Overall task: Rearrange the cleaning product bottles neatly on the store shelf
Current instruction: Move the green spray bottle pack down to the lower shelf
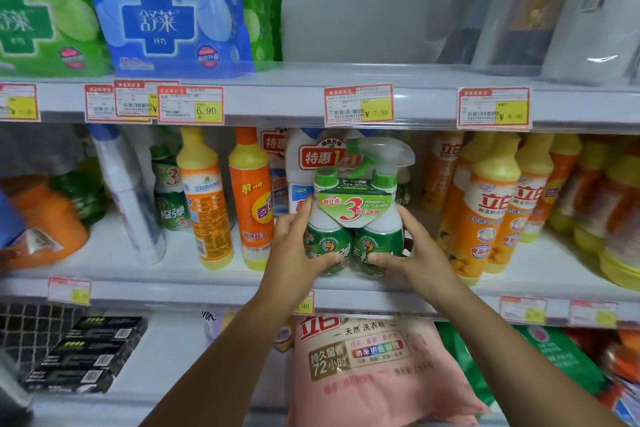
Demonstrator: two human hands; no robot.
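A shrink-wrapped twin pack of green-and-white cleaner bottles (356,208), one with a spray trigger, stands at the front of the middle shelf (180,274). My left hand (298,246) grips its left side, thumb across the front. On the pack's right side my right hand (412,250) holds on in the same way. Behind the pack stands a white bottle (301,163) with a red label. Two orange-and-yellow bottles (207,204) stand to the left, and a crowd of yellow-orange dish soap bottles (491,211) fills the right.
A white-and-blue bottle (128,194) leans at the left beside an orange jug (45,225). Tissue packs (173,17) sit on the top shelf. Below lie a pink detergent bag (374,367) and black boxes (86,354).
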